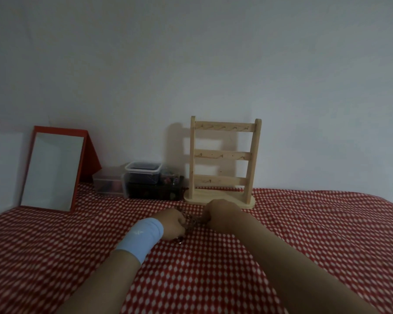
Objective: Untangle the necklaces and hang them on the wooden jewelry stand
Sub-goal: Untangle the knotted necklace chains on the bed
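Observation:
A small tangle of thin metal necklaces (192, 219) lies on the red-and-white patterned cloth between my two hands. My left hand (171, 224), with a light blue band on its wrist, pinches the tangle from the left, and a pendant or clasp shows just below it. My right hand (220, 211) grips the chains from the right with fingers curled. The wooden jewelry stand (224, 160) rises just behind my right hand against the wall, with three hooked crossbars that all look bare.
A red-framed mirror (55, 171) leans against the wall at the left. Clear plastic boxes (143, 172) with dark contents are stacked between the mirror and the stand. The patterned cloth (304, 234) covers the whole surface.

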The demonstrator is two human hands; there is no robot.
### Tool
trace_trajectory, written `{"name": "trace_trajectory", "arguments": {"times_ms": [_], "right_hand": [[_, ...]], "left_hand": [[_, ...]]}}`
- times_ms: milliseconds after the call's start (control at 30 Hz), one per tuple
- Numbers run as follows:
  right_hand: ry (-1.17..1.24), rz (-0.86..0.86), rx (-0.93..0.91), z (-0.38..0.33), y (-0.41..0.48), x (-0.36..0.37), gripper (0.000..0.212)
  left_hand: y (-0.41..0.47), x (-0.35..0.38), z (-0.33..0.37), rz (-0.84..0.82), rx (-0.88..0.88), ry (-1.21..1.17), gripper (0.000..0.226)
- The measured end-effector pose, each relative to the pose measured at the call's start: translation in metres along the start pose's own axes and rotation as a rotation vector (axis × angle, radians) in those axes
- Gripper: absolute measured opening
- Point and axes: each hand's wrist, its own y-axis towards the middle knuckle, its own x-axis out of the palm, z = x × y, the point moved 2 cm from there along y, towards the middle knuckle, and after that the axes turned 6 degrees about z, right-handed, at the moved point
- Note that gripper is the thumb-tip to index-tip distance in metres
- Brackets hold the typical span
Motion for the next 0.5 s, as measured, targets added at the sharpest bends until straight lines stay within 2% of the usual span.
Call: {"name": "trace_trajectory", "arguments": {"times_ms": [100,200,333,400,467,500], "right_hand": [[-0.022,0.097,-0.105,-0.010,-0.009,-0.006,0.031],[0.227,0.055,-0.252,-0.026,-0.020,-0.006,0.047],[0.310,0.068,-0.227,-0.035,-0.017,-0.001,0.029],[0.343,0.075,-0.188,-0.032,-0.018,-0.004,0.024],[0.320,0.049,-0.165,-0.028,-0.021,-0.007,0.023],[0.289,0.029,-0.148,-0.025,-0.022,-0.008,0.022]], "left_hand": [[-0.006,-0.008,-0.009,0.008,0.027,-0.110,0.012],[-0.017,-0.014,-0.013,0.058,0.058,-0.242,0.019],[-0.033,-0.020,-0.018,0.101,0.071,-0.452,0.022],[-0.038,-0.019,-0.022,0.036,0.073,-0.530,0.009],[-0.041,-0.018,-0.028,-0.027,0.049,-0.580,0.023],[-0.043,-0.019,-0.030,-0.040,0.045,-0.558,0.021]]}}
